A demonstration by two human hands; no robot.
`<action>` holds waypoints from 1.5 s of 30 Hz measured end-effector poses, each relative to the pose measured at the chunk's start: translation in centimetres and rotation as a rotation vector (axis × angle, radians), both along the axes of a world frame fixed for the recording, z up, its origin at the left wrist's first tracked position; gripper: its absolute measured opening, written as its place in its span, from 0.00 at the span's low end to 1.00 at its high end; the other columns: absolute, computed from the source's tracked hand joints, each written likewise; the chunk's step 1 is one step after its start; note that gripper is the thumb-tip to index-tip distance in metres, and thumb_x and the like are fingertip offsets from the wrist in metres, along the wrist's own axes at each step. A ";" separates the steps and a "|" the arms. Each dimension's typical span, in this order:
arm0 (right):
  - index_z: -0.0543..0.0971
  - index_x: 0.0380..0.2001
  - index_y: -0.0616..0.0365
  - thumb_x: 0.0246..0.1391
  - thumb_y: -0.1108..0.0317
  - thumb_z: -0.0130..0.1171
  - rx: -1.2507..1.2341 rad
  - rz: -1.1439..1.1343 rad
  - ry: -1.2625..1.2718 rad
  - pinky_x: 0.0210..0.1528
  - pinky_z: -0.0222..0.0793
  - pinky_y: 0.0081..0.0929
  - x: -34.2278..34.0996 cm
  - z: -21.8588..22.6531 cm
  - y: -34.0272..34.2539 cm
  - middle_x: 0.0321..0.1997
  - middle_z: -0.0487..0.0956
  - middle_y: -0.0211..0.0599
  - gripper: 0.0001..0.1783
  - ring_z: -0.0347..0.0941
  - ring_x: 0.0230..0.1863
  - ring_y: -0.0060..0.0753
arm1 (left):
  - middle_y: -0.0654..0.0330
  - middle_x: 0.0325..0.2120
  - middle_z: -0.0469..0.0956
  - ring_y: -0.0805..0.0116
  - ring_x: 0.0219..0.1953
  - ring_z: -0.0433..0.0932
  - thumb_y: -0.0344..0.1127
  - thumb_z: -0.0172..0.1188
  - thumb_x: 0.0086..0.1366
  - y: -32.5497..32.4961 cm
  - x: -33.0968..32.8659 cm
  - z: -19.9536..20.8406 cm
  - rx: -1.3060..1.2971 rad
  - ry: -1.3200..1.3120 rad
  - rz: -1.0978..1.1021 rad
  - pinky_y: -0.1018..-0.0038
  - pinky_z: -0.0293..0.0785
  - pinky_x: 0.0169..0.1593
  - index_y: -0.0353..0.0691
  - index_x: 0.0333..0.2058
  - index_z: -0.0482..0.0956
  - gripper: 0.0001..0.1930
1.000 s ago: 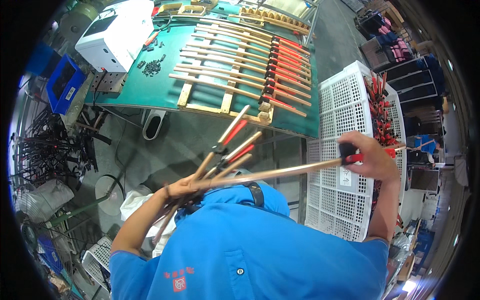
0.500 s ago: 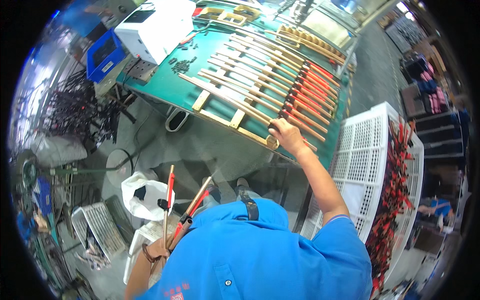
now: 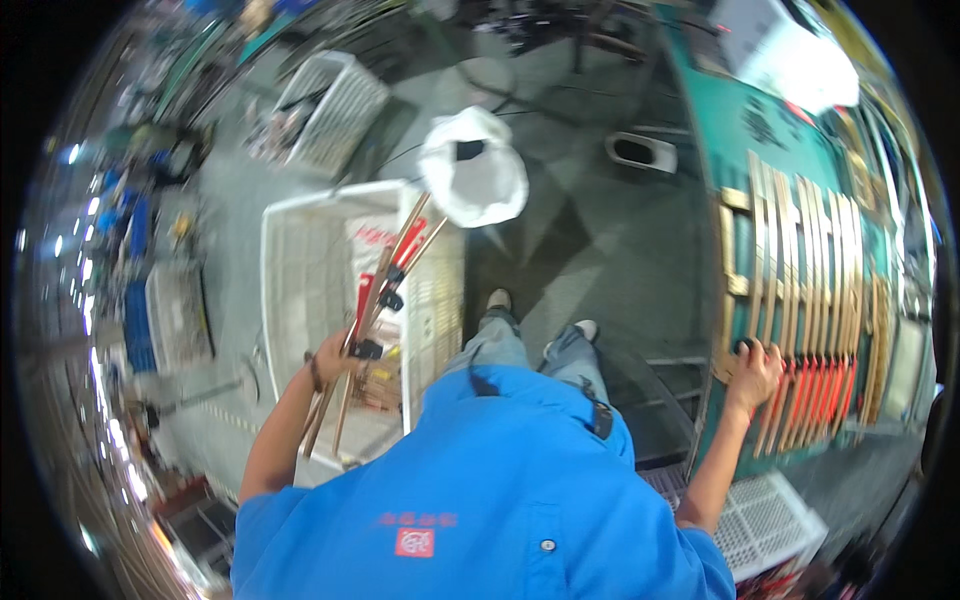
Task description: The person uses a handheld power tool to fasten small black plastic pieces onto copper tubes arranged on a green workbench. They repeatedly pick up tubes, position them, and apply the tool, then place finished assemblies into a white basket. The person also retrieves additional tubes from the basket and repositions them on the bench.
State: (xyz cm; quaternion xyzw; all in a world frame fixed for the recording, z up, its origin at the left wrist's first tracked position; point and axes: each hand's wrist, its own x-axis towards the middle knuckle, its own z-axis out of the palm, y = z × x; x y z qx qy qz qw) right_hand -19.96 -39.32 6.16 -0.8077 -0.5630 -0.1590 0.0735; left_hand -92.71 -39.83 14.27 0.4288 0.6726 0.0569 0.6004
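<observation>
Clutching bundled rods over a white crate

Your left hand is gripping them firmly in a slanting bunch. Your right hand is resting, fingers bent, at a black fitting beside the racked rods lying on the green table; whether it is grasping anything, I cannot tell.

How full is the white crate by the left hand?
Not empty, fill unclear: red-and-white packaging shows inside the white crate; rods in the left hand hide part.
</observation>
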 end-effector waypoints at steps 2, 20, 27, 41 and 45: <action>0.79 0.42 0.46 0.53 0.59 0.60 -0.029 0.050 0.013 0.49 0.66 0.40 1.1 -2.2 -0.5 0.49 0.74 0.38 0.13 0.70 0.50 0.42 | 0.60 0.40 0.77 0.68 0.43 0.75 0.23 0.65 0.46 -2.8 -3.9 -2.5 0.228 0.131 -0.035 0.71 0.71 0.49 0.38 0.50 0.69 0.29; 0.72 0.50 0.57 0.51 0.70 0.56 -0.576 0.213 0.083 0.58 0.60 0.39 -13.1 0.9 -1.3 0.54 0.70 0.43 0.21 0.64 0.56 0.49 | 0.51 0.44 0.74 0.53 0.51 0.72 0.29 0.49 0.61 -20.4 -34.5 -17.2 -0.198 0.731 -0.612 0.64 0.70 0.52 0.43 0.43 0.72 0.11; 0.74 0.48 0.55 0.52 0.68 0.56 -0.672 0.144 0.210 0.55 0.62 0.38 -19.6 3.9 -0.1 0.49 0.74 0.43 0.18 0.67 0.53 0.48 | 0.59 0.61 0.60 0.53 0.62 0.59 0.34 0.64 0.52 -26.0 -30.9 -26.5 -0.335 0.726 -0.770 0.58 0.63 0.60 0.53 0.60 0.58 0.37; 0.77 0.43 0.56 0.45 0.72 0.59 -0.353 0.129 0.391 0.54 0.65 0.38 -18.4 -1.1 -7.8 0.47 0.75 0.42 0.17 0.69 0.51 0.46 | 0.52 0.41 0.77 0.61 0.43 0.76 0.45 0.56 0.58 -9.7 -11.0 -33.2 0.154 0.225 -0.356 0.67 0.72 0.45 0.39 0.45 0.74 0.20; 0.76 0.39 0.54 0.45 0.73 0.59 -0.062 0.030 0.350 0.50 0.68 0.35 -14.5 -0.3 -8.9 0.45 0.75 0.34 0.14 0.70 0.49 0.39 | 0.54 0.45 0.76 0.66 0.41 0.77 0.24 0.56 0.58 3.6 4.0 -24.8 0.415 0.035 -0.174 0.73 0.74 0.46 0.36 0.53 0.69 0.22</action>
